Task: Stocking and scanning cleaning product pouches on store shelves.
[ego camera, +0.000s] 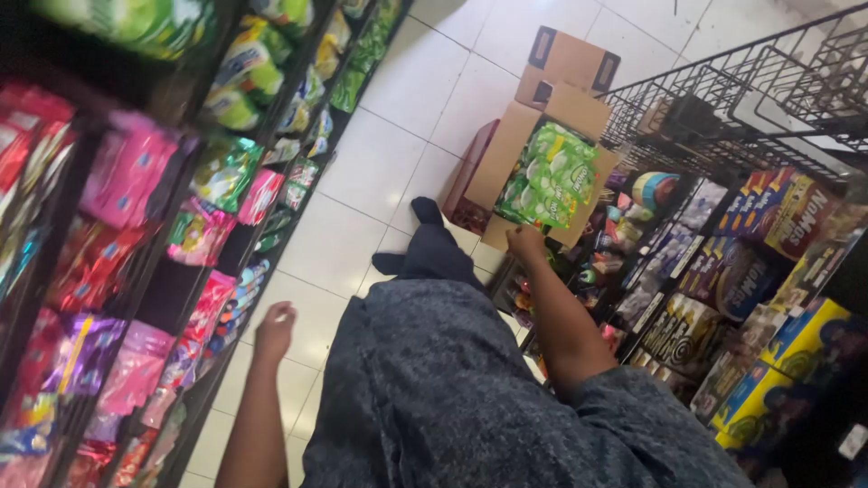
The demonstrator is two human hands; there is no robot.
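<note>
Fingers of my right hand point(526, 244) pinch the near edge of an open cardboard box point(533, 136) that sits on the white tiled floor point(398, 145) of a shop aisle, flaps spread wide. Inside it lie green snack packets point(550, 176), glossy and piled to the top, just beyond my knuckles. My left hand point(274, 331) hangs loose at my side with the fingers curled in on themselves, gripping nothing, close to the dark shelving point(172, 298) stacked with pink, red and green sachets. On the other side, a wire rack point(750, 99) stands above rows of boxed goods point(778, 271) in blue, yellow and black, just beside the cardboard box. My dark patterned garment fills the lower middle, and one dark-socked foot point(425, 212) reaches towards the box.
</note>
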